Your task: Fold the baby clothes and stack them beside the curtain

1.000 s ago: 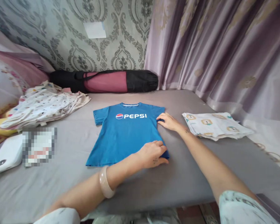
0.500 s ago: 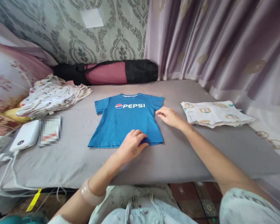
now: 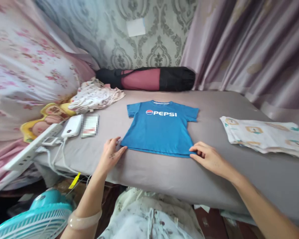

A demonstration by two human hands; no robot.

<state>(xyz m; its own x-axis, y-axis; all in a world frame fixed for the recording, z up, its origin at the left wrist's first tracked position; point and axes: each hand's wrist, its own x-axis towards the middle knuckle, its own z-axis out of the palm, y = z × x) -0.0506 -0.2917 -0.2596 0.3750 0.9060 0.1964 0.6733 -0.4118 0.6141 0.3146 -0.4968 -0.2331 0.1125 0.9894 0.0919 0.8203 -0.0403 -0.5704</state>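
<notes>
A blue short-sleeved T-shirt (image 3: 159, 129) with a PEPSI print lies flat and front up, its neck facing away from me and its hem towards me. At the left hem corner is my left hand (image 3: 111, 152), thumb and fingers closed about the fabric edge. My right hand (image 3: 209, 157) pinches the opposite hem corner between thumb and curled fingers. Both corners still rest on the grey bed sheet (image 3: 164, 176).
Folded white printed cloth (image 3: 266, 134) lies at right, and crumpled spotted cloth (image 3: 97, 96) at left. A white power bank (image 3: 71, 126), a blurred packet (image 3: 90, 126) and a power strip (image 3: 35, 146) sit left. Behind is a long black-and-pink bag (image 3: 142, 79); a turquoise fan (image 3: 47, 212) stands low left.
My left hand has gone from the middle of the hem to its left corner. My right hand has come down from the shirt's right side to the right corner. The view has turned left.
</notes>
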